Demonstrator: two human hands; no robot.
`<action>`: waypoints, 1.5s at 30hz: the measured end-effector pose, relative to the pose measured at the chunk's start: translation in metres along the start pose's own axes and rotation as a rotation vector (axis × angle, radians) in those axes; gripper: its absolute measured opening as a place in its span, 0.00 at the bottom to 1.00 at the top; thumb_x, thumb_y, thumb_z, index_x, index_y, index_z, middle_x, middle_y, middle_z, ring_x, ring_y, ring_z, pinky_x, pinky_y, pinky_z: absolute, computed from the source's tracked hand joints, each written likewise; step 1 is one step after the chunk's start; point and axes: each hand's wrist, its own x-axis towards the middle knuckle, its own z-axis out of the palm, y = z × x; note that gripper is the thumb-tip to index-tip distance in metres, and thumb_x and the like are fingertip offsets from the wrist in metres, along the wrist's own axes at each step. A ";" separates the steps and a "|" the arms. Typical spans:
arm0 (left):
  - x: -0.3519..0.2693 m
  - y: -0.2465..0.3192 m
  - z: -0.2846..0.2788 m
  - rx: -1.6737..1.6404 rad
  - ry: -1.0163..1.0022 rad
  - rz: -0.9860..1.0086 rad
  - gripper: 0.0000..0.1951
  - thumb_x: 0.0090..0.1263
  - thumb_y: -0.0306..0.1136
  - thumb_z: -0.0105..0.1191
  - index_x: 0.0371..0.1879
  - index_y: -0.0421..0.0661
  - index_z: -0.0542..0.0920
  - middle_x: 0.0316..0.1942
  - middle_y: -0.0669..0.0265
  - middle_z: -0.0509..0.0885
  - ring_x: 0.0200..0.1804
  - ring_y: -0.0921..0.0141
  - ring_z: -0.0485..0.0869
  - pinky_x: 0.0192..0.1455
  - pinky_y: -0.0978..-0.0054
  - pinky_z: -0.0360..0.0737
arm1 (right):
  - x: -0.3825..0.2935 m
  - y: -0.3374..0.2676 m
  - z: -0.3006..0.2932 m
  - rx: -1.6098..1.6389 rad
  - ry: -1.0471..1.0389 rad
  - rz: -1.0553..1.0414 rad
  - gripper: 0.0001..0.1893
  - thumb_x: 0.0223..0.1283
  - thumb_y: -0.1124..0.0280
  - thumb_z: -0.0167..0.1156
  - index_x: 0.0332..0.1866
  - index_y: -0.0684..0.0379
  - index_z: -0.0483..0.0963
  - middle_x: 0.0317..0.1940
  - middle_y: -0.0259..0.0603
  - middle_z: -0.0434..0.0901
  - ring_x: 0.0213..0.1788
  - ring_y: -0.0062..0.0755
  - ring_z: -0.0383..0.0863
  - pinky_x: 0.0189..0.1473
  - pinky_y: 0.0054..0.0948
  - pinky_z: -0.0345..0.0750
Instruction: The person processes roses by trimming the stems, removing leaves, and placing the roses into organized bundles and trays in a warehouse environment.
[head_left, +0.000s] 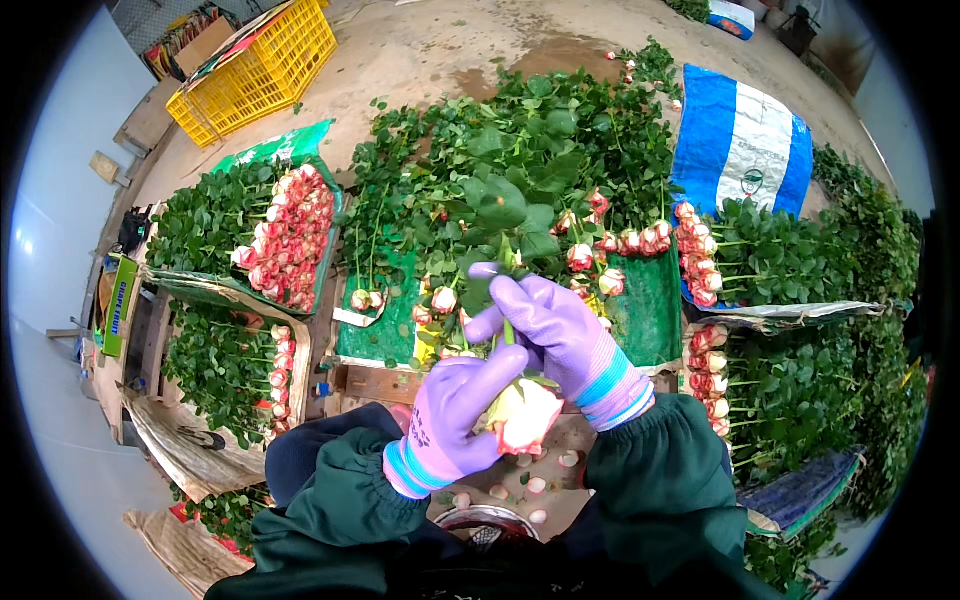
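Note:
Close to my body, a white rose with pink-red petal edges (525, 420) hangs bloom-down, its leafy stem pointing away from me. My left hand (461, 412), in a purple coated glove, is closed around the stem just behind the bloom. Farther along the same stem is my right hand (544, 319), also gloved, with its fingers bent about the stem and leaves; its fingertips partly hide one another. Beyond both hands lies a large heap of leafy rose stems (517, 142), with several blooms towards me on a green woven sheet (645, 300).
Sheet-wrapped rose bundles lie at left (289, 232) and right (697, 255). A blue-and-white woven sack (742, 139) is at the upper right, a yellow plastic crate (262, 71) at the upper left. Below my hands are a round container's rim (487, 511) and loose petals (536, 485).

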 end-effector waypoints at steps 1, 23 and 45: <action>0.007 0.003 -0.010 0.054 -0.069 0.059 0.26 0.53 0.38 0.65 0.50 0.40 0.77 0.37 0.57 0.82 0.36 0.58 0.83 0.39 0.65 0.77 | -0.002 -0.005 0.000 -0.086 0.026 0.018 0.18 0.64 0.53 0.60 0.38 0.60 0.77 0.28 0.32 0.81 0.22 0.15 0.72 0.25 0.19 0.67; 0.034 0.046 -0.022 0.104 0.345 0.437 0.16 0.53 0.36 0.66 0.41 0.49 0.83 0.57 0.53 0.75 0.48 0.55 0.79 0.45 0.58 0.74 | -0.027 -0.021 -0.001 0.526 -0.100 -0.221 0.27 0.74 0.59 0.46 0.71 0.62 0.55 0.28 0.18 0.77 0.22 0.12 0.71 0.41 0.25 0.76; 0.018 0.042 -0.001 -0.391 0.284 0.107 0.07 0.65 0.27 0.58 0.40 0.43 0.81 0.59 0.49 0.74 0.61 0.58 0.74 0.62 0.63 0.70 | -0.034 -0.023 -0.014 0.095 -0.061 -0.354 0.26 0.69 0.66 0.50 0.69 0.63 0.59 0.25 0.30 0.69 0.26 0.21 0.70 0.39 0.26 0.75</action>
